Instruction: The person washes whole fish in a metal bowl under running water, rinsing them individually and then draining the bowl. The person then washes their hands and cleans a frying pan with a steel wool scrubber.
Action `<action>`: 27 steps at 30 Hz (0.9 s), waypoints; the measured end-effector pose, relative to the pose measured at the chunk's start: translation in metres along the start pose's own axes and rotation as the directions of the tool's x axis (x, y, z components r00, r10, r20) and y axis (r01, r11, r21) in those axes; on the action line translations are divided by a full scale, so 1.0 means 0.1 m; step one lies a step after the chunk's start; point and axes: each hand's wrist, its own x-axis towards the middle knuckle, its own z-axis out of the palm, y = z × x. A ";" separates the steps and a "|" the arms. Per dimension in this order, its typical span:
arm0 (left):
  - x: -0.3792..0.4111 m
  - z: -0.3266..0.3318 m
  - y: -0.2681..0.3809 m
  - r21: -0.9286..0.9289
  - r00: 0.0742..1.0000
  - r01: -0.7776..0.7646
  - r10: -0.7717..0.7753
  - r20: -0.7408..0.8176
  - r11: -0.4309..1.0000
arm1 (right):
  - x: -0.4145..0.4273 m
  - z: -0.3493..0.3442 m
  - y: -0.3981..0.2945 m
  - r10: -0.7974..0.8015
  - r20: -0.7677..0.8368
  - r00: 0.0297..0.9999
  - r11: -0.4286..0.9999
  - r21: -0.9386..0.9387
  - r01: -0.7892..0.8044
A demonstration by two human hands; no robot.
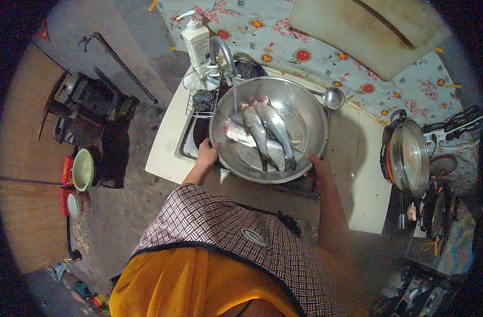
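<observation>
A wide stainless steel basin (305, 119) sits over the sink (183, 148), below the metal faucet (224, 49). Water runs from the spout into the basin's left side. Several headless fish lie inside: two silvery-grey ones (274, 125) side by side, tails towards me, across a paler fish (241, 136) lying crosswise. My left hand (208, 153) grips the basin's left rim, thumb at the edge. At the lower right rim, my right hand (320, 164) holds the basin, its fingers partly hidden in shadow.
A pump bottle (196, 43) and a wire rack (194, 109) with a scouring pad (204, 100) stand left of the faucet. A steel ladle (334, 98) lies behind the basin. A lidded pan (411, 156) is at the right; a cutting board (368, 35) leans at the back.
</observation>
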 end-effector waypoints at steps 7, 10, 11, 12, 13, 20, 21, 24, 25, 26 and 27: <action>0.02 0.01 -0.09 -0.119 0.999 0.017 -0.012 0.045 0.993 | 0.04 0.00 0.01 0.033 -0.006 0.999 0.999 -0.023 -0.033; 0.02 0.03 -0.04 -0.088 0.998 0.029 -0.024 0.053 0.996 | 0.30 -0.16 0.24 -0.081 -0.077 0.994 0.983 -0.174 0.067; 0.05 0.03 -0.07 -0.032 0.999 0.000 0.002 0.049 0.999 | 0.40 -0.21 0.33 -0.137 -0.105 0.985 0.963 -0.248 0.108; 0.09 0.00 -0.17 0.025 0.999 -0.025 0.024 0.036 0.999 | 0.42 -0.18 0.32 -0.139 -0.121 0.983 0.954 -0.283 0.100; 0.13 -0.02 -0.26 0.083 0.998 -0.050 0.048 0.029 0.995 | 0.41 -0.15 0.29 -0.142 -0.140 0.980 0.944 -0.316 0.092; 0.11 -0.02 -0.26 -0.001 1.000 0.022 -0.022 0.001 1.000 | 0.00 0.14 -0.15 -0.286 -0.167 0.944 0.886 -0.422 0.194; 0.09 -0.01 -0.23 0.010 1.000 0.027 -0.027 0.002 1.000 | -0.03 0.15 -0.20 -0.317 -0.157 0.936 0.855 -0.473 0.210; 0.08 -0.05 -0.17 0.061 0.999 0.031 -0.031 0.012 0.998 | -0.10 0.19 -0.33 -0.370 -0.156 0.916 0.775 -0.595 0.212; 0.08 -0.05 -0.16 0.079 0.999 0.030 -0.032 0.017 0.996 | -0.14 0.24 -0.37 -0.365 -0.181 0.913 0.765 -0.617 0.183; 0.09 -0.04 -0.20 0.073 0.999 0.032 -0.033 0.005 0.997 | -0.16 0.28 -0.39 -0.360 -0.206 0.910 0.754 -0.638 0.154; 0.10 -0.03 -0.23 0.069 0.999 0.033 -0.032 -0.008 0.997 | -0.16 0.33 -0.37 -0.496 -0.255 0.830 0.623 -0.771 0.136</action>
